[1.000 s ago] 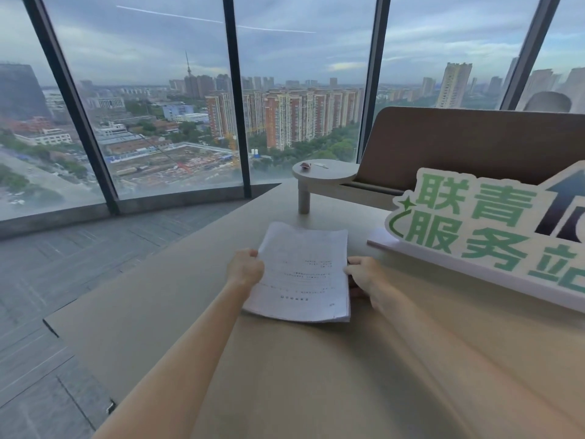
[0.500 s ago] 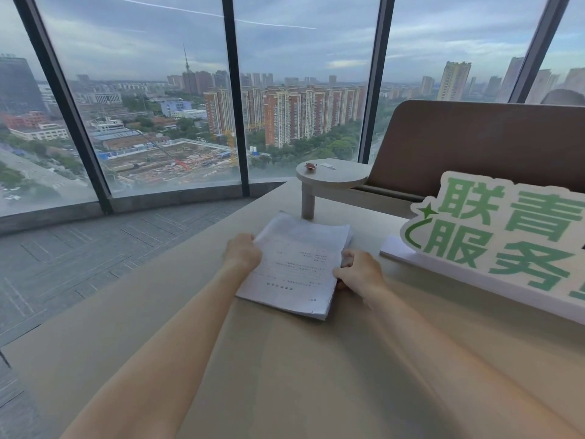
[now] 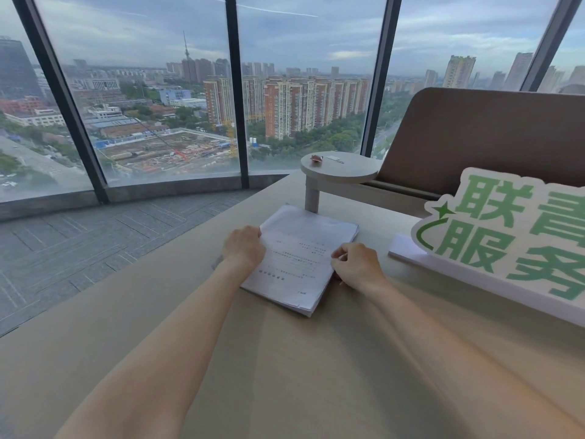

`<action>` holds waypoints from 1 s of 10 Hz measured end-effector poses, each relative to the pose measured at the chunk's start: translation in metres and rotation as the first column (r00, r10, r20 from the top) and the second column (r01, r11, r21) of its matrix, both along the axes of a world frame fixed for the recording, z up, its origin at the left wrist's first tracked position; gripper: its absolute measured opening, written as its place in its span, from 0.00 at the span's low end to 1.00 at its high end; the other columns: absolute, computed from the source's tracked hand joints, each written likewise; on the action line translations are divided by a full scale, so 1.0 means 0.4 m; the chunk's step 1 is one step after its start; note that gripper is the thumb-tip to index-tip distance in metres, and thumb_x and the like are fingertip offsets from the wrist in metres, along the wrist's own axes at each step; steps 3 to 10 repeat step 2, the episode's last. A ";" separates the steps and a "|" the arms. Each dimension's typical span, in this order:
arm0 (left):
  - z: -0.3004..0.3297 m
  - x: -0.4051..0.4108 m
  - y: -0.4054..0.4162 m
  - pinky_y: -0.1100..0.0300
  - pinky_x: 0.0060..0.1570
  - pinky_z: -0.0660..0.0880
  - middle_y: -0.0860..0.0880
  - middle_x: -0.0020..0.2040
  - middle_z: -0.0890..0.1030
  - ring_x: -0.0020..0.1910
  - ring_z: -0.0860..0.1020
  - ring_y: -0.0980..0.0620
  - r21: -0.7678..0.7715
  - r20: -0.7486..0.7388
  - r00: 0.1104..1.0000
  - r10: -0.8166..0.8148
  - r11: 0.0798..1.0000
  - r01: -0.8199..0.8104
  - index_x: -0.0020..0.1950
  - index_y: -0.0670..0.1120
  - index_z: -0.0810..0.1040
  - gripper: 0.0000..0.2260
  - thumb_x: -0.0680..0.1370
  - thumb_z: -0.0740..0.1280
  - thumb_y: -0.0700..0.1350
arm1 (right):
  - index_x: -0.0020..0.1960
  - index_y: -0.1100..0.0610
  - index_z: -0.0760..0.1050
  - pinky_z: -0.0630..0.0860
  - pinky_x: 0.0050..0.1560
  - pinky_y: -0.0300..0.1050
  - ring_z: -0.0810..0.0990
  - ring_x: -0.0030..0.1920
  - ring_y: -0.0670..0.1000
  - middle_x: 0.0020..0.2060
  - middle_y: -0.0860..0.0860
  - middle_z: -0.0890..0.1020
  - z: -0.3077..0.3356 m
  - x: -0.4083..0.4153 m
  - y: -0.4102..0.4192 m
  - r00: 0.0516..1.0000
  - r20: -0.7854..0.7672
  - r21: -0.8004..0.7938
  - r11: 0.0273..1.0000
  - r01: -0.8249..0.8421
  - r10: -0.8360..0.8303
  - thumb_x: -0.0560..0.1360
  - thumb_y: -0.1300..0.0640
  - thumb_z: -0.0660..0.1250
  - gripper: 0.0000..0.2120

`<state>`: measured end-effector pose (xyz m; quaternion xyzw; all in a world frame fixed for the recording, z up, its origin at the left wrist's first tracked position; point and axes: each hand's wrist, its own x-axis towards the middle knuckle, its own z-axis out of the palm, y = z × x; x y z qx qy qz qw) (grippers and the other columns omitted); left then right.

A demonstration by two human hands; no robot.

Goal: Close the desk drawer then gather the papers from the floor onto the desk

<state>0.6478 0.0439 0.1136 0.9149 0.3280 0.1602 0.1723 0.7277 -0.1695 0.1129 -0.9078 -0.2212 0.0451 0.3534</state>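
A stack of white printed papers (image 3: 297, 258) lies on the beige desk (image 3: 316, 359), angled toward the far right. My left hand (image 3: 243, 248) grips the stack's left edge with curled fingers. My right hand (image 3: 357, 266) holds the right edge, fingers curled onto the top sheet. No drawer is in view, and the visible floor shows no papers.
A white and green character sign (image 3: 506, 239) stands on the desk to the right. A small round raised shelf (image 3: 342, 169) with two small items sits behind the papers. A brown panel (image 3: 490, 137) rises at the back right. Grey carpet (image 3: 79, 242) and tall windows lie to the left.
The stack has turned slightly clockwise and slid a little toward me. My right hand moved from beside the stack onto its right edge. My left hand stays on the left edge.
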 end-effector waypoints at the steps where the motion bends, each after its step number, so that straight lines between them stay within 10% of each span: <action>1: 0.003 -0.002 -0.006 0.50 0.56 0.72 0.40 0.57 0.82 0.58 0.77 0.38 0.093 -0.100 0.995 -0.015 0.995 0.024 0.61 0.44 0.78 0.16 0.75 0.59 0.39 | 0.49 0.57 0.82 0.82 0.45 0.45 0.82 0.33 0.52 0.45 0.54 0.85 0.004 0.006 0.007 0.999 0.024 -0.057 0.998 -0.041 0.042 0.75 0.59 0.64 0.08; 2: -0.003 0.007 -0.004 0.50 0.56 0.72 0.40 0.58 0.80 0.60 0.75 0.38 0.136 -0.121 0.993 -0.018 0.990 0.034 0.63 0.45 0.77 0.18 0.75 0.58 0.39 | 0.49 0.55 0.81 0.79 0.52 0.46 0.82 0.50 0.55 0.49 0.53 0.86 0.016 0.009 0.014 0.996 0.060 -0.156 0.986 -0.063 0.073 0.74 0.56 0.64 0.08; 10: -0.003 0.007 -0.004 0.50 0.56 0.72 0.40 0.58 0.80 0.60 0.75 0.38 0.136 -0.121 0.993 -0.018 0.990 0.034 0.63 0.45 0.77 0.18 0.75 0.58 0.39 | 0.49 0.55 0.81 0.79 0.52 0.46 0.82 0.50 0.55 0.49 0.53 0.86 0.016 0.009 0.014 0.996 0.060 -0.156 0.986 -0.063 0.073 0.74 0.56 0.64 0.08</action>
